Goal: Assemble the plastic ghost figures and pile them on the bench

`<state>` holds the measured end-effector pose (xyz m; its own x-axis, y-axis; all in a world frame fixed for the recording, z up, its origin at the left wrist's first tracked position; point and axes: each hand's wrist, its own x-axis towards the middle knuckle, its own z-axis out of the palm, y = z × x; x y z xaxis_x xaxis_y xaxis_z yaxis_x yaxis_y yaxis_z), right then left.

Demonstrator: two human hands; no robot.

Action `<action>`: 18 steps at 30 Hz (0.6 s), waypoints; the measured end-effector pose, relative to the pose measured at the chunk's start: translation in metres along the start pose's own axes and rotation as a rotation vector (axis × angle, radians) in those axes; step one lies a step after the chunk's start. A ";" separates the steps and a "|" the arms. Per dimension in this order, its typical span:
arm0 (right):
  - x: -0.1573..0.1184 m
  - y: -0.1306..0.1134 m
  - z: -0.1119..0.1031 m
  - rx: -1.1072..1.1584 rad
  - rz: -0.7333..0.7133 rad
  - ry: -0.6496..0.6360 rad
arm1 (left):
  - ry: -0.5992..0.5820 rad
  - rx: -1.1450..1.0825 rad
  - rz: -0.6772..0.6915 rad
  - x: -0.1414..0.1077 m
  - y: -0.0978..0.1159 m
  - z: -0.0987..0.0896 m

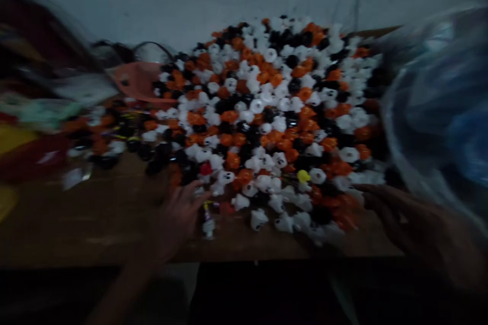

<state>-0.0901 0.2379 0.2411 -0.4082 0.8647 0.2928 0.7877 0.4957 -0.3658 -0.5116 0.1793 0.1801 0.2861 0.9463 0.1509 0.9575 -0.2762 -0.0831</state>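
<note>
A large heap of small plastic Halloween figures (pixel 267 106) in white, orange and black lies on the wooden table (pixel 95 218). Many white ones have ghost faces; some orange ones look like pumpkins. My left hand (pixel 179 213) is at the heap's front left edge, fingers stretched out beside a small piece with a yellow and purple band (pixel 208 223). At the right edge, my right hand (pixel 407 218) points inward with its fingers extended, close to orange and white figures. Both hands are dim and slightly blurred, and neither shows anything held. A yellow piece (pixel 303 176) and a red piece (pixel 206 168) stand out among the figures.
A large clear plastic bag (pixel 438 111) with something blue inside stands at the right. On the left lie an orange basket or tray (pixel 141 78), a smaller scatter of figures (pixel 102 142) and red and yellow items (pixel 34 157). Behind the table rises a pale wall (pixel 145 0).
</note>
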 end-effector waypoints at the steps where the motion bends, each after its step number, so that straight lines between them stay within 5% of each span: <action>1: -0.006 0.000 -0.006 -0.024 0.003 -0.004 | 0.003 -0.001 0.024 0.002 -0.006 0.003; 4: -0.014 -0.025 0.006 0.063 -0.172 -0.118 | -0.014 -0.067 0.107 0.007 -0.020 0.010; 9: 0.017 -0.120 0.082 0.132 -0.525 -0.352 | -0.063 -0.040 0.086 0.015 -0.022 0.001; 13: 0.047 -0.175 0.124 -0.015 -0.643 -0.294 | -0.105 -0.074 0.084 0.020 -0.025 -0.010; 18: 0.060 -0.192 0.146 -0.175 -0.738 -0.222 | 0.052 -0.340 -0.119 0.017 -0.039 -0.018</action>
<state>-0.3333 0.2062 0.1996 -0.9218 0.3220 0.2158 0.3307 0.9437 0.0044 -0.5438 0.2030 0.2036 0.1648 0.9678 0.1900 0.9394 -0.2128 0.2689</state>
